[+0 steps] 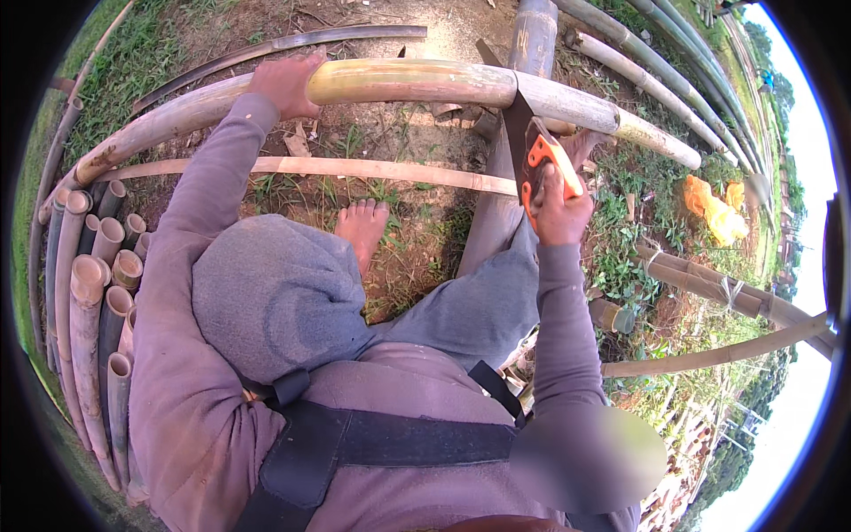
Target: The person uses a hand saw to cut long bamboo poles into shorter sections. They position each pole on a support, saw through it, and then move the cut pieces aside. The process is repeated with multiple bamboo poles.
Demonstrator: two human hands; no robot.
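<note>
**Right hand (565, 213) gripped a saw (541, 151), left hand (288, 86) a bamboo pole (408, 82)**

The right fingers were closed around the saw's orange handle; the left fingers were wrapped over the bamboo pole, well apart from the saw. The dark blade (516, 124) crossed the pole to the right of the left hand, its tip showing past the far side. The pole ran from side to side in front of the person, over a thick grey bamboo trunk (534, 35). Nearer the body, a split bamboo strip (381, 171) lay roughly alongside the pole, and a bare foot (362, 226) rested on the soil. Farther out, a stack of bamboo tubes (89, 279) showed open ends at left; more poles (651, 84) lay at upper right, and yellow-orange plastic (716, 210) at right.
</note>
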